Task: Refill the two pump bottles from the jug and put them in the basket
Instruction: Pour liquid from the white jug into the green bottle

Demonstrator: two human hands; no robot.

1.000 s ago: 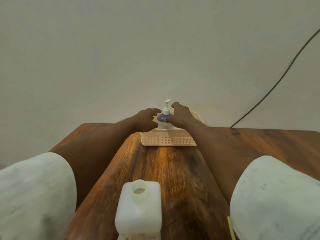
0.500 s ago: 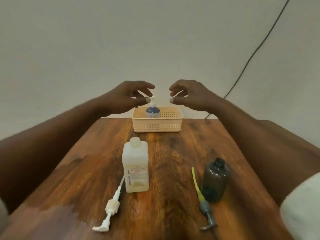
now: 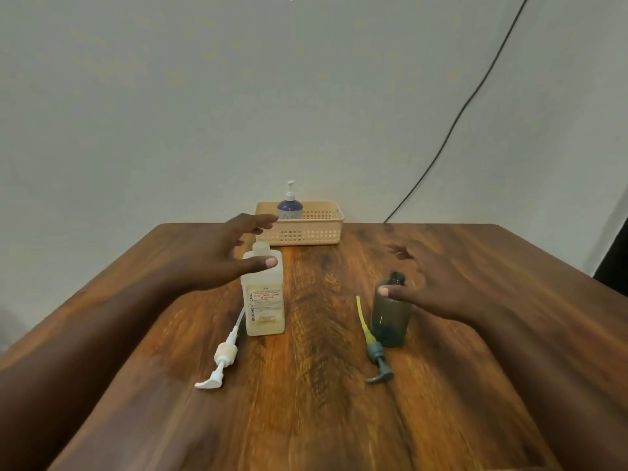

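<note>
With both pumps lying loose nearest me, the white pump (image 3: 221, 356) sits left of centre and the grey pump (image 3: 375, 355) right, each just beside its own container so neither gets mixed up and the dip tubes stay clear of the pour path. Grey pump's yellow tube points away toward the bottle.

Next row: jug (image 3: 263, 294) upright, neck uncapped, label facing me. Dark bottle (image 3: 390, 314) upright to its right, neck open, so it's ready to take liquid without further prep.

My left hand (image 3: 217, 260) is spread open, thumb across the jug's shoulder, fingers behind the neck. Looks like a wrap about to happen, not a grip yet. My right hand (image 3: 438, 287) is also open, thumb at the dark bottle's shoulder, palm on its right flank. Contact is hard to confirm; nothing is lifted. My read: right steadies the bottle, left pours.

Table (image 3: 339, 419) otherwise bare wood.

Far edge: basket (image 3: 306, 229) against the wall with the blue bottle (image 3: 290, 209) standing in its left end, pump on. One done, one to fill.
</note>
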